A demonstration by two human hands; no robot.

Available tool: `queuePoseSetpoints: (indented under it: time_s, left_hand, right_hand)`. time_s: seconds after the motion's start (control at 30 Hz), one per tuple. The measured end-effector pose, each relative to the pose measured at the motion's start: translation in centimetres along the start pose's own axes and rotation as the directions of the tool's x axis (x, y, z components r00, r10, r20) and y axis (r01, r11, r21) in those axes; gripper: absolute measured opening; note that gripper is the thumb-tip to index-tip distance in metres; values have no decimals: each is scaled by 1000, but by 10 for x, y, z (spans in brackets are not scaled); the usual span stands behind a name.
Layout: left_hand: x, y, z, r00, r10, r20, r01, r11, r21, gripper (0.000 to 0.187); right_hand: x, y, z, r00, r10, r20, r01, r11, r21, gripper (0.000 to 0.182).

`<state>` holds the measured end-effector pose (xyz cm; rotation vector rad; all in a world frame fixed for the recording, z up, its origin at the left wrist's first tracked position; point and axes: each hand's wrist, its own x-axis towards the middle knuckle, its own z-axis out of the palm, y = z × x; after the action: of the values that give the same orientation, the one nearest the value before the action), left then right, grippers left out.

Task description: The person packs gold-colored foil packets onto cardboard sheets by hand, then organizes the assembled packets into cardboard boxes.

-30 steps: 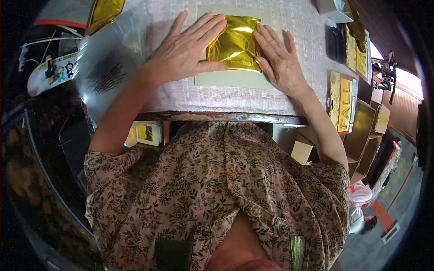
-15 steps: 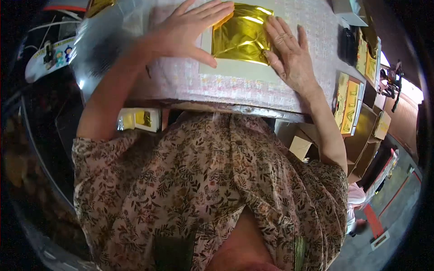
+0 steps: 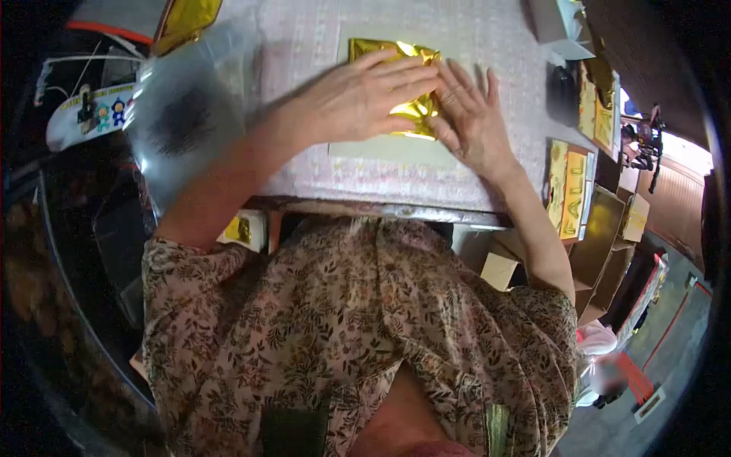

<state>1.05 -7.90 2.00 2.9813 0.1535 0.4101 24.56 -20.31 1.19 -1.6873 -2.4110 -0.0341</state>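
- Head view: covers the middle of the foil [image 3: 419,109] with the left hand [image 3: 373,95], palm down, fingers straight and slightly spread.
- Lies along the foil's right edge with the right hand [image 3: 472,118], palm down, fingers also straight and a little spread, tips just beside the left hand's.
- Rests below both hands, on a card [image 3: 396,151] on the table [image 3: 304,171].
- Includes clear plastic [image 3: 190,80] left of the left hand, a yellow pack [image 3: 569,190] right of the right hand.

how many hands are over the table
2: the left hand lies across the gold foil, and the right hand is at the foil's right edge; none looks hidden.
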Motion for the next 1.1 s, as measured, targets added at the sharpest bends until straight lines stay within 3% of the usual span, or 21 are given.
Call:
queuePoseSetpoints:
  time_s: [0.07,0.23,0.3,0.33,0.37,0.43,0.47,0.5,0.6,0.67,0.8,0.9,0.97,1.1]
  left_hand:
    - [2,1,5,995,-89,44,96,980,-175,78]
    - [1,4,6,991,-122,45,128,980,-155,85]
    - [1,3,5,985,-142,101,150,986,-75,81]
    - [0,3,8,986,-141,90,147,986,-75,80]
    - [-1,3,8,986,-140,89,147,986,-78,80]
    - [1,4,5,984,-142,104,149,987,-61,78]
    - [2,4,4,985,-136,102,142,988,-61,78]
    - [2,4,3,987,-134,88,140,989,-55,77]
    - [4,3,1,989,-132,62,135,989,-55,75]
    - [4,2,-1,990,-131,52,134,989,-62,75]
    - [6,-4,-8,991,-125,43,131,976,-173,80]
    - [5,-8,-4,992,-127,27,129,971,-199,80]
    - [4,-10,-1,992,-129,12,128,969,-209,79]
    - [3,-12,2,993,-121,-6,116,961,-252,78]
  right_hand:
    - [2,-2,-2,1000,6,23,-6,1000,0,61]
    - [9,1,-13,999,47,27,-50,989,137,56]
    - [18,5,-24,978,211,-3,-183,855,486,43]
    - [23,7,-9,905,400,-149,-199,704,681,32]
    - [30,12,-9,904,401,-147,-202,704,681,32]
    - [50,20,-19,944,293,-155,-198,873,446,30]
    - [55,24,-8,930,340,-141,-203,792,575,30]
    - [60,23,-8,929,343,-142,-205,794,573,30]
    - [73,23,-10,951,282,-128,-205,883,421,28]
    - [77,24,-7,933,356,-57,-259,772,580,24]
    - [78,30,7,919,394,-16,-284,689,667,22]
    - [80,27,2,925,379,-7,-292,725,624,24]
    - [81,23,-4,950,291,-109,-216,870,443,23]
    - [79,26,0,947,309,-88,-232,846,480,22]
